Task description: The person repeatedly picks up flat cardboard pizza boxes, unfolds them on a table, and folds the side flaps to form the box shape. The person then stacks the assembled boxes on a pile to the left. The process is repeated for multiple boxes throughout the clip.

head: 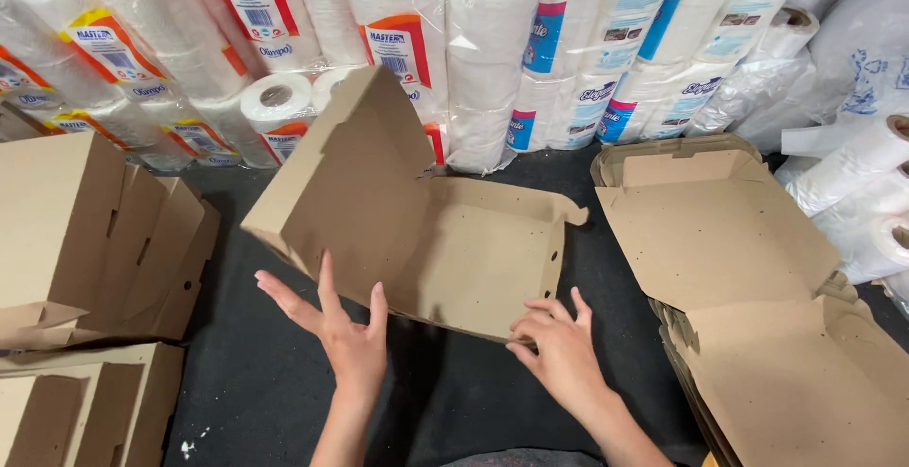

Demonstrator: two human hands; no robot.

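A flat brown cardboard box blank [454, 249], partly folded, lies on the dark table [256, 382] in front of me. Its left panel [341, 164] stands tilted up. My left hand [336, 325] is open with fingers spread, just below that raised panel's lower edge, palm toward it. My right hand [559, 344] rests on the near edge of the blank's base, fingers curled over the cardboard.
A stack of unfolded box blanks [757, 287] lies to the right. Folded cardboard boxes [85, 240] are piled on the left. Wrapped packs of paper rolls [454, 50] line the back, and plastic-wrapped rolls [852, 164] sit at the far right.
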